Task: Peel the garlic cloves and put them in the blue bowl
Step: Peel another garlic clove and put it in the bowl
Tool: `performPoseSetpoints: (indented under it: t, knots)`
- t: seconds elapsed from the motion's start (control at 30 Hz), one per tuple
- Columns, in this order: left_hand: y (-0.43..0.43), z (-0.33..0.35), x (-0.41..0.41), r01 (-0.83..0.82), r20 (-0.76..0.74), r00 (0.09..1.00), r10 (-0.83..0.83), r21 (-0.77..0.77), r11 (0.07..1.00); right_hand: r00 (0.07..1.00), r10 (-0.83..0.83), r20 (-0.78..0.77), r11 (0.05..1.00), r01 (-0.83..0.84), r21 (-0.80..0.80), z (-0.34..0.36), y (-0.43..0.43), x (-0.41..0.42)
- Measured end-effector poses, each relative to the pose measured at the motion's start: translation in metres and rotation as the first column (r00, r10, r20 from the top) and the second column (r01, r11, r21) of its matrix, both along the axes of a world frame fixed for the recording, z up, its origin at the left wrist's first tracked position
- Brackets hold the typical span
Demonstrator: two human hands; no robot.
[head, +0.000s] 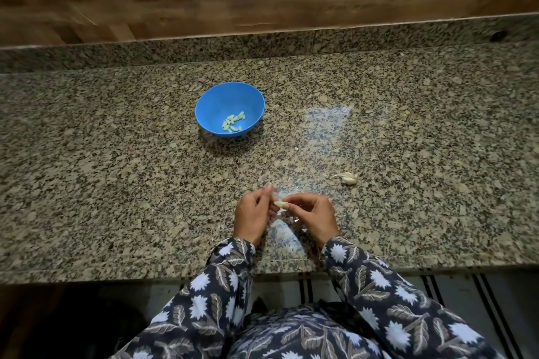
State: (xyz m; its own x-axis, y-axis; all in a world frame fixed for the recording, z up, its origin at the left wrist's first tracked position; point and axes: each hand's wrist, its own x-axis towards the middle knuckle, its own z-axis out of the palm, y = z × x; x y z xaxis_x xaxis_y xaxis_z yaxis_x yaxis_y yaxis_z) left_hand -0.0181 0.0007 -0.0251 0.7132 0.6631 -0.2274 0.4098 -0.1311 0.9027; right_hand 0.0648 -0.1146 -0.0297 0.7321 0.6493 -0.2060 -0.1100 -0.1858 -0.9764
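Peeled cloves (pixel 233 123) in blue bowl (pixel 212 102)

We are looking at a dim, evenly lit scene, with a pale glare patch shining on the granite counter (pixel 329 125) right of centre, perhaps coming from an overhead lamp. The blue bowl (pixel 215 96) is casting a soft shadow toward us, the wide lens is bowing the counter's edges, and the left hand (pixel 253 214) is blurring at its fingertips.
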Motion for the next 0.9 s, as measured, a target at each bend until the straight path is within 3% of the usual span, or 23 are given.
performPoseSetpoints:
  t: [0.07, 0.17, 0.47, 0.63, 0.77, 0.9]
  knots:
    - [0.001, 0.0, 0.0, 0.013, 0.03, 0.999, -0.011, -0.078, 0.997, 1.0, -0.017, -0.021, 1.0, 0.018, 0.011, 0.0, -0.001, 0.0]
    - [0.001, 0.001, -0.001, 0.098, 0.038, 0.995, -0.097, -0.032, 0.995, 0.997, -0.051, -0.056, 0.998, 0.052, 0.019, 0.0, -0.002, 0.002]
    - [-0.002, 0.003, -0.001, -0.05, 0.027, 0.998, 0.057, -0.203, 0.978, 0.999, -0.005, -0.042, 1.0, 0.004, -0.022, 0.004, -0.001, -0.001]
    - [0.005, 0.003, -0.004, 0.065, 0.039, 0.998, -0.059, -0.181, 0.981, 0.997, -0.026, -0.075, 0.999, 0.024, -0.029, 0.004, -0.001, 0.0]
    - [0.008, 0.003, -0.004, -0.107, 0.044, 0.991, 0.125, -0.293, 0.95, 0.996, -0.026, -0.086, 0.999, 0.023, -0.036, 0.004, 0.002, -0.001]
    - [0.044, 0.007, -0.019, -0.393, 0.062, 0.912, 0.406, -0.15, 0.907, 0.983, -0.085, -0.164, 0.996, 0.08, -0.037, 0.006, 0.0, 0.003]
